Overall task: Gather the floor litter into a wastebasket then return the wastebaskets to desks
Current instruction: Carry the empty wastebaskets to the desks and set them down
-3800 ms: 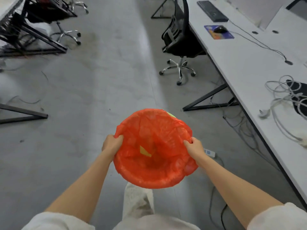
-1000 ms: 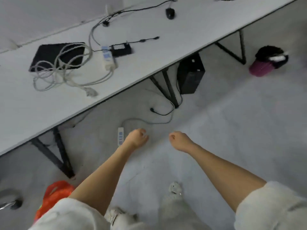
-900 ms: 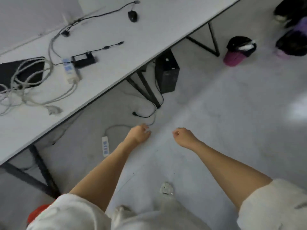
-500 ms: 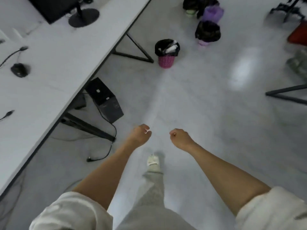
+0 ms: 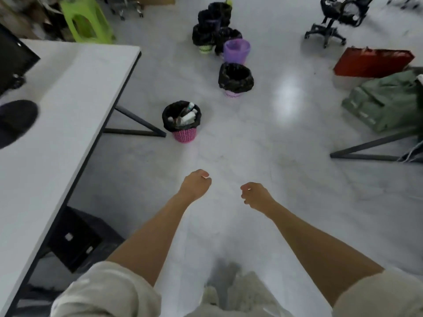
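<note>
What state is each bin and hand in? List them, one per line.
Nearest pink mesh wastebasket with black liner: upright, holds litter.
Second pink mesh wastebasket with black liner: upright, contents not visible.
Purple plastic wastebasket: upright.
Left hand: fingers loosely curled, empty.
Right hand: fingers loosely curled, empty.

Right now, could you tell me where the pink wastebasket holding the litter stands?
The pink wastebasket stands on the floor ahead, left of centre, beside the white desk's black leg.

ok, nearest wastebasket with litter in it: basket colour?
Pink mesh basket under a black liner, seen in the head view.
</note>
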A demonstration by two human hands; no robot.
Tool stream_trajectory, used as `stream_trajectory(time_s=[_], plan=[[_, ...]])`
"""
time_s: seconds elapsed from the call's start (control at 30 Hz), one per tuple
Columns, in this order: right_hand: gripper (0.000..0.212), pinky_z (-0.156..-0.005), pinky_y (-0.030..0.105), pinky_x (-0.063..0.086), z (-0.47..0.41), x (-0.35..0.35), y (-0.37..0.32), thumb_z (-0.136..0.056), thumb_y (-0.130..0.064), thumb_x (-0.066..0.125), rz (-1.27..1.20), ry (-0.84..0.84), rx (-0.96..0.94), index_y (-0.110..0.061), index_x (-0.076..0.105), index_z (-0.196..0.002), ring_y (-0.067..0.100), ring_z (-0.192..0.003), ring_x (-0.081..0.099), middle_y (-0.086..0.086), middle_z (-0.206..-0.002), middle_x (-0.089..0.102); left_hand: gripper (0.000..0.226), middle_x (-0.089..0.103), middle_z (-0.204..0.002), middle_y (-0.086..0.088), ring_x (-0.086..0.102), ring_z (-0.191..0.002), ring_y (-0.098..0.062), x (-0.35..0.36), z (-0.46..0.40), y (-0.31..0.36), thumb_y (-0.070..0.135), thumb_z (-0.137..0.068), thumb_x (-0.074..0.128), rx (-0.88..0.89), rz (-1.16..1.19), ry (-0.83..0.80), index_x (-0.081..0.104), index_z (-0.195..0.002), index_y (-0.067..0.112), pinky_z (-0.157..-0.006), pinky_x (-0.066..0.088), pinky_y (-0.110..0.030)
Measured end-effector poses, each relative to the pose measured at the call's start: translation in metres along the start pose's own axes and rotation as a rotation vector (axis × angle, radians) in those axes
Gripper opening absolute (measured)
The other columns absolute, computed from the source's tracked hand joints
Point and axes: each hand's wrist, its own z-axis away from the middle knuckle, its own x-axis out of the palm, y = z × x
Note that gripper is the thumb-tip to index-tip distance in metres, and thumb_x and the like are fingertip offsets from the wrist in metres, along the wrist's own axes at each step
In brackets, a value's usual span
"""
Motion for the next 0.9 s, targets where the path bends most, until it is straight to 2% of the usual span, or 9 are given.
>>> stream_trajectory(time_s=[0.07,0.13,0.23,0.3,0.47,0.63,0.73,0.8,0.9], plan=[[0.033,-0.079,0.027,0.046,-0.045,-0.027,-0.014,-0.095,-0.012,0.043,0.015,0.016,0.03,-0.005,0.058,-0.123,0.019,-0.091,0.049,0.004,-0.1,0.053,0.036,0.054,-0.135,-0.008,0.05,-0.125,-0.024,-0.006,-0.052,0.026,0.022,-0.094,0.048,0.008,-0.026,-0.026,0.054,-0.128,0.012,-0.101,0.037,-0.026],[0.035,-0.091,0.035,0.046,-0.092,-0.053,-0.029,-0.096,-0.013,0.041,0.028,0.002,0.052,-0.002,0.056,-0.126,0.019,-0.091,0.049,0.006,-0.101,0.054,0.036,0.054,-0.136,-0.008,0.05,-0.125,-0.024,-0.01,-0.104,0.052,0.023,-0.094,0.049,0.021,-0.047,-0.05,0.055,-0.128,0.012,-0.101,0.037,-0.026],[0.037,-0.088,0.032,0.041,-0.178,-0.1,-0.055,-0.098,-0.008,0.036,0.097,-0.029,0.048,0.005,0.053,-0.128,0.022,-0.095,0.048,0.021,-0.118,0.058,0.037,0.053,-0.137,-0.006,0.048,-0.126,-0.024,-0.016,-0.189,0.094,0.024,-0.094,0.048,0.016,-0.061,-0.065,0.054,-0.129,0.012,-0.101,0.036,-0.027],[0.038,-0.085,0.029,0.038,-0.235,-0.135,-0.076,-0.098,-0.003,0.033,0.12,-0.058,0.056,0.009,0.05,-0.13,0.025,-0.098,0.05,0.027,-0.131,0.053,0.037,0.052,-0.138,-0.006,0.047,-0.127,-0.024,-0.025,-0.242,0.123,0.023,-0.095,0.047,-0.02,-0.063,-0.07,0.053,-0.13,0.012,-0.101,0.035,-0.027],[0.038,-0.096,0.037,0.044,-0.336,-0.204,-0.124,-0.098,-0.005,0.035,0.103,-0.033,0.084,0.007,0.05,-0.13,0.02,-0.094,0.044,0.025,-0.132,0.053,0.034,0.056,-0.133,-0.009,0.05,-0.123,-0.025,-0.05,-0.344,0.181,0.021,-0.094,0.048,-0.082,-0.048,-0.081,0.055,-0.125,0.01,-0.101,0.037,-0.03],[0.038,-0.097,0.039,0.044,-0.438,-0.265,-0.184,-0.098,-0.007,0.033,0.069,-0.056,0.074,0.007,0.05,-0.129,0.027,-0.098,0.051,0.027,-0.131,0.054,0.032,0.058,-0.128,-0.009,0.053,-0.119,-0.027,-0.084,-0.459,0.243,0.022,-0.093,0.045,-0.079,-0.103,-0.067,0.059,-0.12,0.01,-0.098,0.039,-0.031],[0.037,-0.096,0.04,0.046,-0.507,-0.299,-0.214,-0.097,-0.01,0.037,0.011,-0.034,0.078,0.004,0.054,-0.126,0.022,-0.093,0.049,0.024,-0.127,0.057,0.027,0.062,-0.121,-0.014,0.057,-0.111,-0.031,-0.095,-0.538,0.28,0.02,-0.093,0.045,-0.05,-0.105,-0.061,0.062,-0.11,0.009,-0.09,0.042,-0.031],[0.035,-0.09,0.038,0.047,-0.557,-0.321,-0.235,-0.096,-0.01,0.039,-0.019,-0.023,0.079,0.003,0.055,-0.125,0.02,-0.091,0.049,0.023,-0.126,0.059,0.023,0.063,-0.114,-0.017,0.057,-0.101,-0.031,-0.103,-0.59,0.308,0.016,-0.094,0.043,-0.019,-0.076,-0.075,0.062,-0.102,0.007,-0.081,0.039,-0.029],[0.035,-0.076,0.032,0.041,-0.645,-0.363,-0.275,-0.093,-0.003,0.039,0.001,-0.023,0.089,0.012,0.057,-0.119,0.024,-0.087,0.052,0.026,-0.114,0.063,0.014,0.057,-0.103,-0.014,0.053,-0.093,-0.024,-0.12,-0.681,0.35,0.016,-0.095,0.043,-0.025,0.04,-0.105,0.057,-0.098,0.011,-0.079,0.037,-0.026]])
